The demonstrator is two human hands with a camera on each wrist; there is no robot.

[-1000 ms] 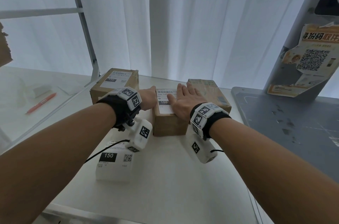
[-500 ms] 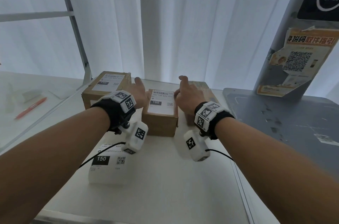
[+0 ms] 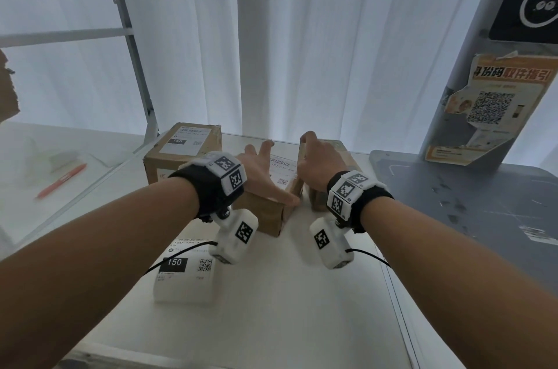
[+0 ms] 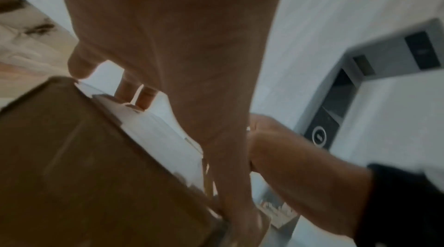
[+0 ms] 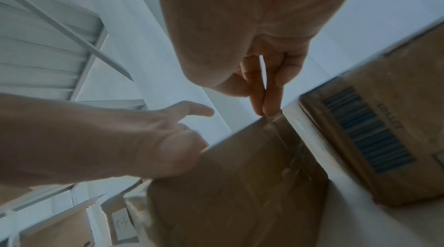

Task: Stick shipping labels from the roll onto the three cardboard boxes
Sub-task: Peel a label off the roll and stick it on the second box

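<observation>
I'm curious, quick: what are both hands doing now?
Left hand: open, flat on the middle box.
Right hand: open, fingertips touching that box's corner.

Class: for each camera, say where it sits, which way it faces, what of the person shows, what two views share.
Head: head-worn, facing forward and down at the table; both forearms, left hand, right hand.
Left wrist: under the left wrist, along the palm toward the middle box.
Right wrist: under the right wrist, along the palm toward that box and a barcoded box.
Shared: both wrist views show both hands on the middle box.
</observation>
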